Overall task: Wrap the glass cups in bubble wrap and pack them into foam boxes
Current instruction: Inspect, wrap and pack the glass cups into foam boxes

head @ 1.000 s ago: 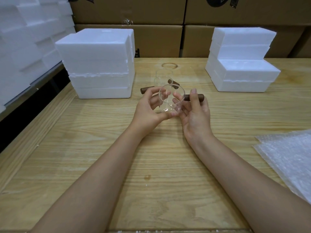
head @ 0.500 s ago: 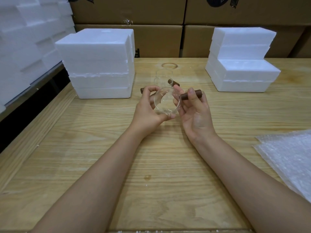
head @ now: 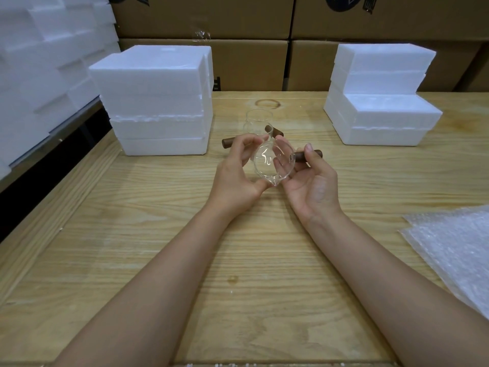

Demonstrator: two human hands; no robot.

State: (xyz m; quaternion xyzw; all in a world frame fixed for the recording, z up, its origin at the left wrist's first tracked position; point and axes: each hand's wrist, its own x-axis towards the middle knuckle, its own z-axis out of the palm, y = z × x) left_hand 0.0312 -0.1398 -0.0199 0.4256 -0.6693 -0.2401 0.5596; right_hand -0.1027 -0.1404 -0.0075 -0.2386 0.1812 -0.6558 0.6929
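A clear glass cup [head: 272, 162] with a brown wooden side handle [head: 308, 155] is held above the table, tipped so its mouth faces me. My left hand [head: 238, 176] grips its left rim and spout with thumb and curled fingers. My right hand [head: 312, 184] holds the other side, thumb pinching the wooden handle. Behind them stand more glass cups [head: 258, 121] with wooden handles, partly hidden. Bubble wrap sheets [head: 455, 250] lie at the right edge. White foam boxes are stacked at the left [head: 156, 102] and at the right [head: 381, 96].
The wooden table [head: 185, 247] stretches toward me. Cardboard cartons [head: 248, 62] line the back wall. More white foam pieces [head: 39, 64] pile up at the far left, beyond a dark gap beside the table.
Both hands have turned the cup so its mouth faces me more fully and lifted it slightly. My right thumb has shifted onto the wooden handle.
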